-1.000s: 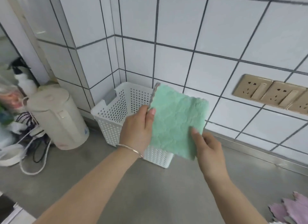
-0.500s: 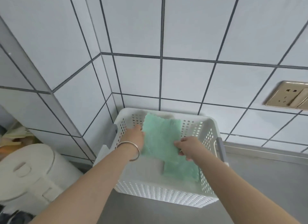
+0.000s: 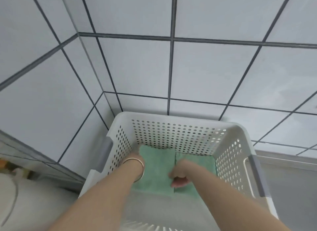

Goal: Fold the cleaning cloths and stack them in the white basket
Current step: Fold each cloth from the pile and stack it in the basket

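Note:
The white perforated basket [image 3: 173, 118] stands in the tiled corner, and I look straight down into it. A folded green cloth [image 3: 157, 170] lies low inside, near its floor. A second green patch [image 3: 199, 162] shows to its right; whether that is a separate cloth I cannot tell. My left hand [image 3: 134, 156], with a bangle on the wrist, reaches down at the cloth's left edge, its fingers hidden behind the wrist. My right hand [image 3: 178, 176] is curled at the cloth's right edge and pinches it.
White tiled walls with dark grout close in behind and to the left of the basket. A beige kettle [image 3: 10, 201] with a cord sits at the lower left. Grey countertop [image 3: 291, 187] runs to the right. Grey handles [image 3: 256, 175] sit on the basket's sides.
Both hands have carried the green cloth from in front of the basket, over its rim and down to near its floor. The view has tilted closer over the basket.

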Tool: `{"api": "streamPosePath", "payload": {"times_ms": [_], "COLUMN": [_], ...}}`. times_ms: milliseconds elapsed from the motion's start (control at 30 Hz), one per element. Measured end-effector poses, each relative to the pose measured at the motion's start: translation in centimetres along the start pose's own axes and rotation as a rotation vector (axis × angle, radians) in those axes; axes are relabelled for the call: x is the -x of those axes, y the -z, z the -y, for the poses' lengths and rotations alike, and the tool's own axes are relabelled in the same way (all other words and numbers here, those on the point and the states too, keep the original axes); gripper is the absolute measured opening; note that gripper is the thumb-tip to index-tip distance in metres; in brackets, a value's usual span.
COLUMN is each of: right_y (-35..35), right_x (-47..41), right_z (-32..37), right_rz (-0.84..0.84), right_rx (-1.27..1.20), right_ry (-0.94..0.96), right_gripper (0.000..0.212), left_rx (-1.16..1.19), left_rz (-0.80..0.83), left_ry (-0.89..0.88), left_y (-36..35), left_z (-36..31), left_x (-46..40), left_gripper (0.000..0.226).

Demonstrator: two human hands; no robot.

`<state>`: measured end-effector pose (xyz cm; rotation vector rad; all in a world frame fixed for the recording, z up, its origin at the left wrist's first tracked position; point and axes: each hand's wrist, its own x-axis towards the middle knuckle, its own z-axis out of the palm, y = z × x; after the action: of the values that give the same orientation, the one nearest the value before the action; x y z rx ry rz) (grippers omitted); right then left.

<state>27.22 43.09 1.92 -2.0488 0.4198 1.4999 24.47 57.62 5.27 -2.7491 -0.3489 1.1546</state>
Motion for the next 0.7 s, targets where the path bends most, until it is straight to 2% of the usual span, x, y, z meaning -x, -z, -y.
{"api": "streamPosePath", "payload": {"times_ms": [33,100,167,267,367,467,533,600,700], "right_y": [0.0,0.2,0.1,-0.2,-0.7,-1.1,-1.3,-1.4,-1.7], "right_x": [-0.1,-0.2,-0.3,-0.7,-1.3,-1.9,-1.9,-1.2,0.5], "right_z": [0.3,0.7,1.0,1.4,1.4,1.3,1.3,1.4,1.7], "right_rz": [-0.016,-0.045,-0.018,0.049,0.043,-0.012,-0.057,-0.195,-0.543], "right_rx": [-0.006,-0.002,0.035,0.088,0.027,-0.033,-0.074,0.013,0.553], "right_ry": [0.038,0.119,0.088,-0.049,-0.053,-0.017,0.008,0.073,0.299], "right_gripper": [0.026,0.022,0.023,0.036,0.035,0.032,0.029,0.032,0.035], "left_rx": [0.026,-0.105,-0.183,-0.103,0.044,0.154,0.167,0.067,-0.059], "left_rz": [0.020,0.036,0.052,0.077,0.100,0.044,-0.125,-0.255,-0.258], "left_ry": [-0.012,0.035,-0.019,0.083,0.154,0.168,0.085,-0.036,-0.125], "left_y": [-0.1,-0.7,-1.0,-1.3,-1.2,-0.4,0.2,0.4,-0.8], "left_z": [-0.1,0.0,0.5,0.7,0.7,0.5,-0.3,-1.4,-2.0], "left_x": [0.1,-1.1,-2.3,-2.9,-3.2,-3.1,-2.7,-1.7,-2.0], "left_gripper": [0.036,0.035,0.035,0.037,0.038,0.042,0.046,0.045,0.043]}}
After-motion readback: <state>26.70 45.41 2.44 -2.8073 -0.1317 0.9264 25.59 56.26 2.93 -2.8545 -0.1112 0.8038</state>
